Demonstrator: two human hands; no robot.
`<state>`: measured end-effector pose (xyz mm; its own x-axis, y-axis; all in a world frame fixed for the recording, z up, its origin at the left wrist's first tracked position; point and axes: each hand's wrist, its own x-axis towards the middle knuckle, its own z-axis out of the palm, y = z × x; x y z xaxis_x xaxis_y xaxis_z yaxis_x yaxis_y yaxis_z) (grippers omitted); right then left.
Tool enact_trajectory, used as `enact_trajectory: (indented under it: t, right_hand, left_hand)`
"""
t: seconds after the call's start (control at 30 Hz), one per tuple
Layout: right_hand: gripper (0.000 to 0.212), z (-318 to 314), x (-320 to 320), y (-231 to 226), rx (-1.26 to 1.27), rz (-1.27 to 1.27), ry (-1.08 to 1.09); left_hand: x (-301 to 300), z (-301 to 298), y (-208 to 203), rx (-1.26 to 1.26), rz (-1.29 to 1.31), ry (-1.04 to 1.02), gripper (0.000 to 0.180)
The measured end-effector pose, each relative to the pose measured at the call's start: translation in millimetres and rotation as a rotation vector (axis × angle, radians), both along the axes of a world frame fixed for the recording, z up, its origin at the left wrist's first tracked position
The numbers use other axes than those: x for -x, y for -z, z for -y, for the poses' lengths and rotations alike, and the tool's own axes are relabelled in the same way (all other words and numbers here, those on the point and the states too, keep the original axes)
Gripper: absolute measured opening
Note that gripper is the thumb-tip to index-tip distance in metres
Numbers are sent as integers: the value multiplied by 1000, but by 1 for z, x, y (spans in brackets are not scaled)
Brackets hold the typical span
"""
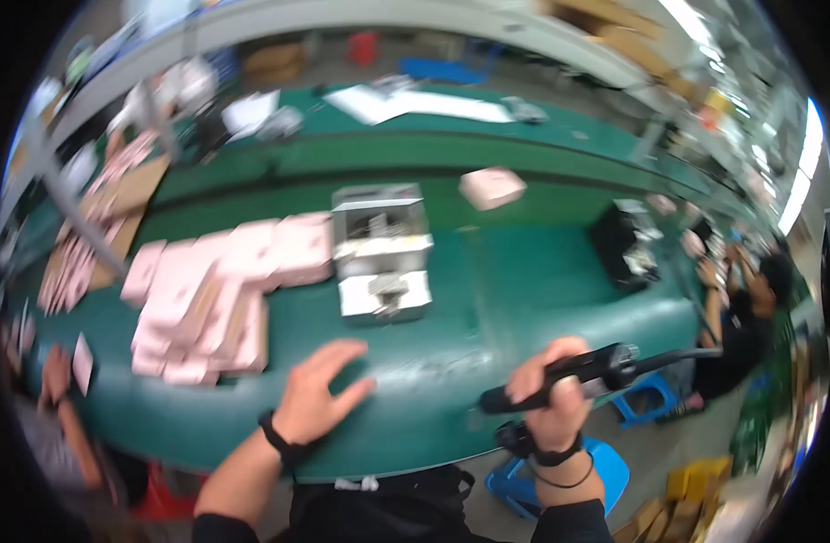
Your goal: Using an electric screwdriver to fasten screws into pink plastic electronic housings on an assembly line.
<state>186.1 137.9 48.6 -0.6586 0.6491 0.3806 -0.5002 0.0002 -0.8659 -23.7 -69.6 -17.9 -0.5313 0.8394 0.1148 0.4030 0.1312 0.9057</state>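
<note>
My right hand (550,398) is wrapped round a long black corded handheld device (596,366) above the table's near edge; its cable runs off to the right. The exact kind of the device does not show. Over the green table (460,317), my left hand (320,394) hovers with its fingers apart and nothing in it. Beyond that hand stands a grey open box (379,204) with white packing and small parts inside. A smaller white piece with a grey metallic part (385,294) sits just in front of it. Blur hides finer detail.
Pink boxes (225,262) are piled at the left; a single pink box (493,187) lies farther back. A black bin (625,240) stands at the right. Co-workers sit on both sides, one person's hand (55,371) resting at the left edge. A blue stool (605,466) is below right.
</note>
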Motion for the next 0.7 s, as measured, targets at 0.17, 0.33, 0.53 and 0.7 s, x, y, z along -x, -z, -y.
enact_trajectory:
  t: [0.17, 0.33, 0.53, 0.7]
  right_hand:
    - [44, 10, 46, 21, 59, -46, -15]
    - [41, 20, 88, 40, 2, 48, -54]
    - [37, 21, 90, 33, -17, 137, -119]
    - [33, 20, 96, 34, -17, 141, -157]
  left_hand:
    - [36, 76, -27, 223, -853, -402, 61]
    - [37, 102, -29, 220, -1012, -368, 68]
    - [89, 125, -73, 300, -1018, -880, 72]
    - [103, 139, -73, 303, -859, -865, 65]
